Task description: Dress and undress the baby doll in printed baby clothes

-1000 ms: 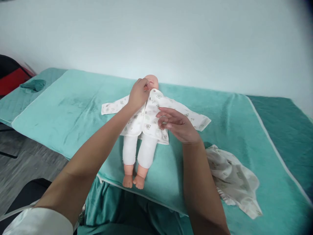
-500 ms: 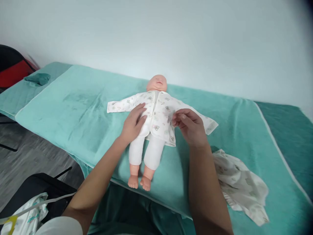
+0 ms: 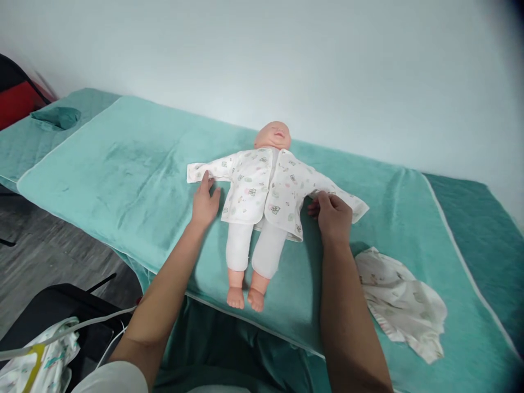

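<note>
A baby doll (image 3: 235, 295) lies on its back on the green couch cover, head toward the wall. It wears a white patterned baby jacket (image 3: 249, 188), whose front is fastened and whose sleeves spread to both sides. My left hand (image 3: 206, 204) has its fingers apart, the fingertips at the lower edge of the sleeve on the left. At the other sleeve, my right hand (image 3: 335, 217) is curled, thumb and fingers pinching its lower edge; part of the sleeve is hidden behind it.
A crumpled patterned cloth garment (image 3: 403, 303) lies on the couch (image 3: 135, 164) at the right. A black chair (image 3: 77, 297) at lower left bears another patterned cloth (image 3: 49, 365), with a pale cable (image 3: 94, 322) crossing in front. A wall (image 3: 262, 60) stands behind.
My left hand has moved off the jacket's body, left and up to the sleeve. My right hand has shifted right from the jacket's side to the other sleeve. The view has shifted slightly.
</note>
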`<move>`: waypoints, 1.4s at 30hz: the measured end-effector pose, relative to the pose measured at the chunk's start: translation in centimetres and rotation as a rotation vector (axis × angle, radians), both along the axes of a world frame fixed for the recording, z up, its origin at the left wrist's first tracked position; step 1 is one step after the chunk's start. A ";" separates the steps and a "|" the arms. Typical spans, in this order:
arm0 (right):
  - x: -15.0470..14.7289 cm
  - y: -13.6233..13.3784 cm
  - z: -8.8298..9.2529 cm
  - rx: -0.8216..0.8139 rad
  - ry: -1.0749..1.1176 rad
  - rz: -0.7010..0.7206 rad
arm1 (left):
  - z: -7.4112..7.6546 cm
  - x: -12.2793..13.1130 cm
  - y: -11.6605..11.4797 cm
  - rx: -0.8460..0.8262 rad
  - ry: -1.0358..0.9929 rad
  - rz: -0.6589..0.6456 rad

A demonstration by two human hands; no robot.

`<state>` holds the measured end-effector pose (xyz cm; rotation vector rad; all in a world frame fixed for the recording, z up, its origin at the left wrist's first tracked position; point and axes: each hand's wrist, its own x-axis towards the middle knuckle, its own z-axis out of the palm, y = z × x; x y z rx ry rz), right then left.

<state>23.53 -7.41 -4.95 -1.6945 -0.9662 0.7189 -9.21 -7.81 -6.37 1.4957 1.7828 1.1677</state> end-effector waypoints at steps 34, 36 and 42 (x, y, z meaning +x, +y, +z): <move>-6.2 -6.0 1.5 0.845 -0.785 0.458 | -1.8 -0.5 0.5 0.135 0.173 0.231; -6.0 -6.1 1.6 0.858 -0.664 0.526 | -1.7 -0.5 0.4 0.143 0.191 0.236; -5.3 -6.3 2.0 0.865 -0.469 0.638 | -1.6 -0.6 0.1 0.227 0.201 0.237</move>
